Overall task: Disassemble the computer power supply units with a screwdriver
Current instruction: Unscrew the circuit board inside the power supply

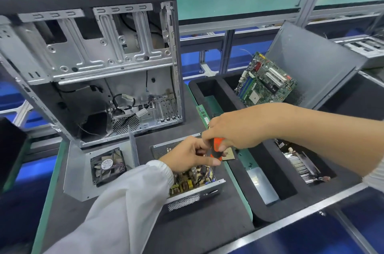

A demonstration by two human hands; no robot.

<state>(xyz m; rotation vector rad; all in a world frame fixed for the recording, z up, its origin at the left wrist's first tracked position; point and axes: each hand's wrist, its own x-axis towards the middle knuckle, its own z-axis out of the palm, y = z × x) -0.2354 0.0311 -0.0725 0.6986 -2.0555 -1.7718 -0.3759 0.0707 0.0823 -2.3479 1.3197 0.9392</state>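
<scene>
Screwdriver [217,146] upright over power supply [193,183]

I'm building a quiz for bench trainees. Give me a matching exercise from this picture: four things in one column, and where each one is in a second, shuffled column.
Things:
1. screwdriver
2. motherboard
3. fan
4. heatsink

Places:
A. on the removed cover panel, left of the open power supply
B. in the near right bin
C. gripped in the right hand
D. leaning in the far bin

Pairs: 1-C, 2-D, 3-A, 4-B
</scene>
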